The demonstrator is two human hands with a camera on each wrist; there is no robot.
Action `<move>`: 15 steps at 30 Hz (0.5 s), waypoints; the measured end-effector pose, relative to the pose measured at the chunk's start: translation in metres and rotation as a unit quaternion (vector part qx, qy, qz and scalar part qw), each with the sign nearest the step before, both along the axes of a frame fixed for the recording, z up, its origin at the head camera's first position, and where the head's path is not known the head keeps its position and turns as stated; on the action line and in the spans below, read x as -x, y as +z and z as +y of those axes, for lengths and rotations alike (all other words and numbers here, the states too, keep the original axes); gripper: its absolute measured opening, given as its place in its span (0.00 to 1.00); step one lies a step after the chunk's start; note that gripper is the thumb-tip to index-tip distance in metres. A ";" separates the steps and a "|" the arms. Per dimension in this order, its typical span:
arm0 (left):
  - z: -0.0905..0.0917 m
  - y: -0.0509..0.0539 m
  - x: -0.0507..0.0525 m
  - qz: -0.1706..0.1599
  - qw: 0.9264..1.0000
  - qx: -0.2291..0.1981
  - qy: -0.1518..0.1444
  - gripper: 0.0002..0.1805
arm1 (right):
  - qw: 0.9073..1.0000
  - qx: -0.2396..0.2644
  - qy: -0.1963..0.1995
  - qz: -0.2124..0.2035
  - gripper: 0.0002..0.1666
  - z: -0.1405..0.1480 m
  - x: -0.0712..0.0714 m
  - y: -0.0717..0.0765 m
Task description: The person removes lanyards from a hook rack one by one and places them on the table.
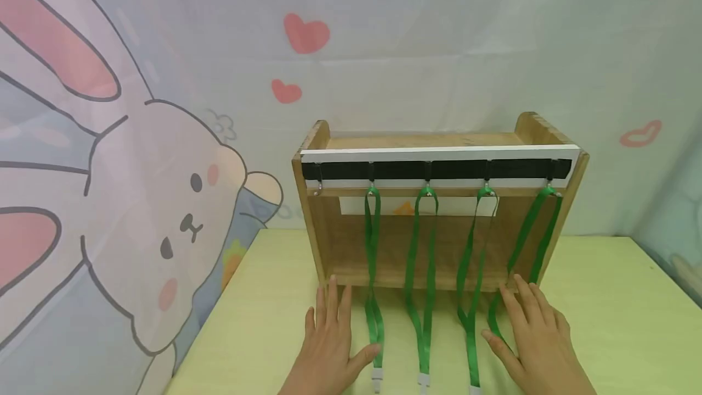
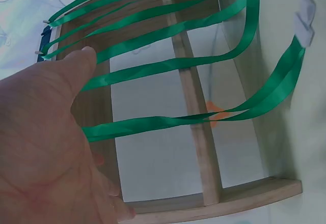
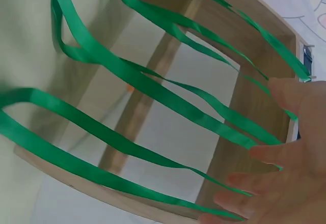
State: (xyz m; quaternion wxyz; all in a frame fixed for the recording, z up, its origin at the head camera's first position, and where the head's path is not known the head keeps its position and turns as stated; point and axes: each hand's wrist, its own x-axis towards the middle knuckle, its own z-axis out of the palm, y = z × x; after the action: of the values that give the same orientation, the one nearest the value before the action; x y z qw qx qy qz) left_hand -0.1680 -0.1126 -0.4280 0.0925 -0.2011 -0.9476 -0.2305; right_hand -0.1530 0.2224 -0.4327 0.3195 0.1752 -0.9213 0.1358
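A small wooden rack (image 1: pixel 408 249) stands on the pale yellow table, with a black strip of hooks (image 1: pixel 400 169) along its upper front. Several green lanyards (image 1: pixel 411 261) hang from the hooks, their lower ends lying toward me on the table. From the leftmost hook (image 1: pixel 318 188) nothing hangs. My left hand (image 1: pixel 329 346), fingers straight and spread, is at the rack's lower left front, its thumb close to the leftmost lanyard (image 2: pixel 147 127). At the lower right my right hand (image 1: pixel 537 337) lies spread beside the rightmost lanyard (image 1: pixel 528 224), partly covering it. Neither hand grips anything.
White clips (image 1: pixel 377 374) end the lanyards near the front of the view. The table (image 1: pixel 247 322) extends to both sides of the rack. Behind it hangs a cloth backdrop (image 1: pixel 417 78) printed with a rabbit and hearts.
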 end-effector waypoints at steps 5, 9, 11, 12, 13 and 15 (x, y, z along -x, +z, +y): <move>-0.002 0.011 0.005 0.037 0.999 0.012 0.016 0.52 | 0.995 0.035 0.053 0.074 0.49 0.003 0.007 0.017; -0.007 0.021 0.011 0.073 0.997 0.017 0.030 0.53 | 0.990 0.063 0.070 0.105 0.47 0.002 0.011 0.031; -0.010 0.026 0.015 0.092 0.995 0.016 0.037 0.55 | 0.987 0.069 0.070 0.128 0.45 0.002 0.013 0.038; -0.012 0.028 0.018 0.102 0.994 0.016 0.041 0.56 | 0.985 0.069 0.067 0.140 0.43 0.002 0.014 0.041; -0.014 0.030 0.019 0.109 0.993 0.015 0.045 0.56 | 0.984 0.070 0.064 0.152 0.43 0.002 0.015 0.044; -0.018 0.032 0.023 0.120 0.991 0.009 0.052 0.57 | 0.981 0.071 0.062 0.167 0.41 0.002 0.017 0.050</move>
State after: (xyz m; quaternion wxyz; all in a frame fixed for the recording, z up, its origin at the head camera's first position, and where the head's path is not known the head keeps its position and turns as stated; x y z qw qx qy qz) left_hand -0.1914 -0.1304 -0.3957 0.2160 -0.1791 -0.9406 -0.1913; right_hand -0.1702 0.2245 -0.3829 0.4717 0.2291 -0.8302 0.1890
